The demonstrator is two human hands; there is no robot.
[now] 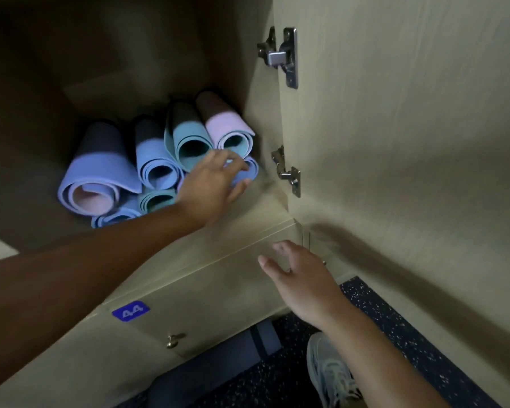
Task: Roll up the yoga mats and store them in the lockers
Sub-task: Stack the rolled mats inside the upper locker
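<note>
Several rolled yoga mats lie stacked inside an open locker (259,207), their ends facing me. A purple mat (100,178) is at the left, a blue one (155,163) beside it, a teal one (189,142) and a pink one (227,128) on top at the right. My left hand (215,187) reaches in, its fingers touching the end of a blue mat (249,172) at the lower right of the stack. My right hand (301,278) hovers open in front of the locker's lower edge, holding nothing.
The locker door (409,142) stands open to the right on two metal hinges (280,54). Below is a shut locker door with a blue label 44 (130,311) and a small knob (173,340). My shoe (330,369) stands on dark speckled floor.
</note>
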